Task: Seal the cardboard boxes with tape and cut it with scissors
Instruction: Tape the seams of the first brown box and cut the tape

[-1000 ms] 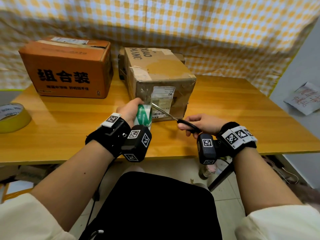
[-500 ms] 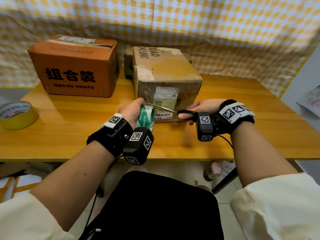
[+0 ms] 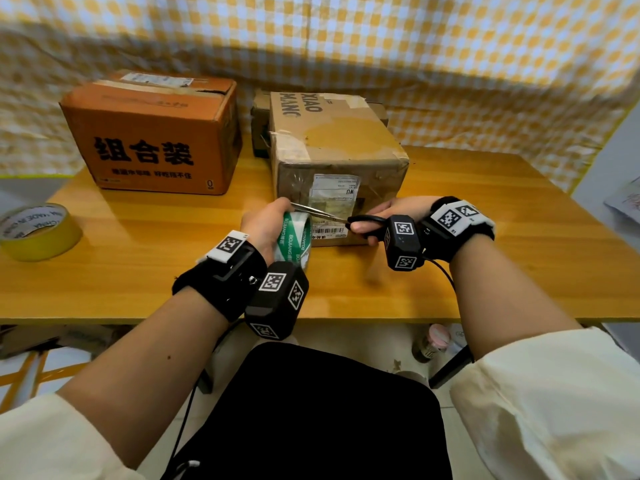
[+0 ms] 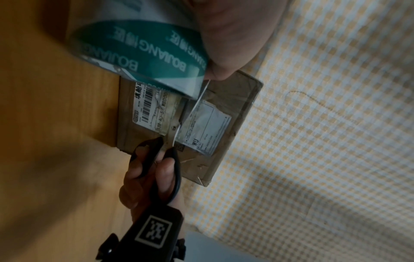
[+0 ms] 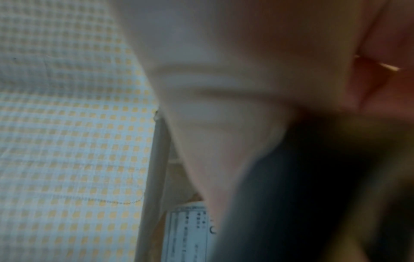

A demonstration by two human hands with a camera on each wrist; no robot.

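A brown cardboard box with a shipping label stands mid-table. My left hand grips a green-and-white tape roll at the box's front lower left corner. My right hand holds black-handled scissors, whose blades point left to the tape roll. In the left wrist view the tape roll is close up and the scissors reach toward it across the box's label. The right wrist view is blurred by the hand. An orange box stands at the back left.
A yellow tape roll lies at the table's left edge. A smaller dark box sits behind the brown one. Checked cloth hangs behind the wooden table. A bottle stands on the floor under the table.
My right hand has lifted and moved left, bringing the scissors level across the box front with the blade tips at the tape roll. My left hand stayed with the roll.
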